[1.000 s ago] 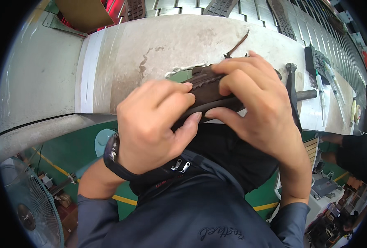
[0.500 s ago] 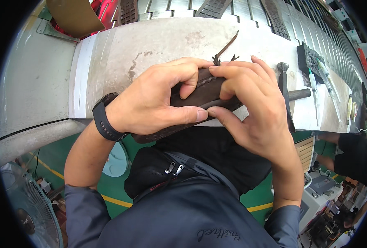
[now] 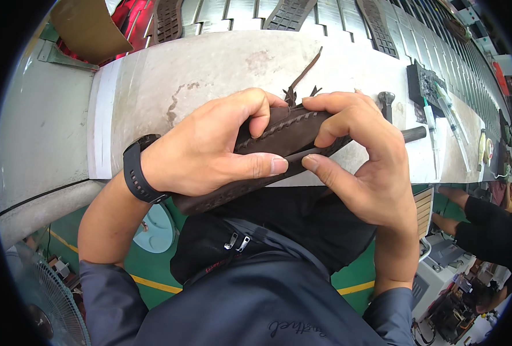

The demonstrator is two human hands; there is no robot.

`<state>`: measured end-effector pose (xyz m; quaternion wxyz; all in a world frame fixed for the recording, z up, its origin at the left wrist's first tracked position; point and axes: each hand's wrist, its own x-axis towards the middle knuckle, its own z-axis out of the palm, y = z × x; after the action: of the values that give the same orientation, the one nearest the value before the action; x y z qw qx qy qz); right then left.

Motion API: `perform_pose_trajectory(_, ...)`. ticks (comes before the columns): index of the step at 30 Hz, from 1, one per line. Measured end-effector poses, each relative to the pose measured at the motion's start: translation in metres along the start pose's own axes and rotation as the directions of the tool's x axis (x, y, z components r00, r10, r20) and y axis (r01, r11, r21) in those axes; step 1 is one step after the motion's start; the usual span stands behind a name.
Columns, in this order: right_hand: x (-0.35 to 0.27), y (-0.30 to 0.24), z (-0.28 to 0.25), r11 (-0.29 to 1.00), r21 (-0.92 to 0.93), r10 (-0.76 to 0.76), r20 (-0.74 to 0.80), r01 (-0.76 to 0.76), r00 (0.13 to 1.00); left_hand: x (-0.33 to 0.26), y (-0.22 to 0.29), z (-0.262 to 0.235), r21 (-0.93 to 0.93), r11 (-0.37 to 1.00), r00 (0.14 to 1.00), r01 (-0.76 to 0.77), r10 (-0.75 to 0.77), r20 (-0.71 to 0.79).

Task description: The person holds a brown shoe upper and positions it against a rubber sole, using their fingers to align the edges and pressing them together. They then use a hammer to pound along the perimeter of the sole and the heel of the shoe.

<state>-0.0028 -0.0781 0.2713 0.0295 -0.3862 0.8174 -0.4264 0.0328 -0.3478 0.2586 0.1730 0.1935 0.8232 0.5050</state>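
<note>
Both hands grip a dark brown leather shoe upper above the workbench's near edge.

The left hand [image 3: 210, 153] wraps the stitched, matte upper [image 3: 284, 135], fingers curled tight; the right hand [image 3: 359, 161] pinches its other end, thumb underneath. Thin laces [image 3: 302, 75] trail onto the worn, stained pale workbench [image 3: 210, 69]. A metal hammer [image 3: 397, 118] lies toward its right edge.

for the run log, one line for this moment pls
left hand: grips dark brown shoe | right hand: pinches its edge | pose: above grey workbench
</note>
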Motion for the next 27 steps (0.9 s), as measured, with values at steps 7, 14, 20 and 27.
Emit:
perform_pose_trajectory(7, 0.01, -0.011, -0.001, 0.996, -0.026, 0.09, 0.021, -0.089, 0.996, -0.001, -0.002, 0.003, -0.025, 1.0, 1.0, -0.015, 0.015, -0.006)
perform_pose_trajectory(14, 0.001, 0.011, -0.005, 0.983, 0.169, 0.074, 0.023, -0.077, 0.997, -0.001, 0.0, 0.006, -0.067, 0.998, 0.999, -0.008, 0.006, -0.031)
perform_pose_trajectory(20, 0.001, 0.007, -0.002, 0.967, 0.23, 0.106, 0.017, -0.107, 0.994, 0.001, -0.007, 0.004, 0.073, 0.991, 0.994, -0.108, 0.107, 0.016)
perform_pose_trajectory(27, 0.008, 0.007, -0.012, 0.96, 0.182, 0.204, 0.08, -0.215, 0.976, 0.002, -0.006, 0.005, 0.103, 0.988, 0.993, -0.119, 0.119, 0.001)
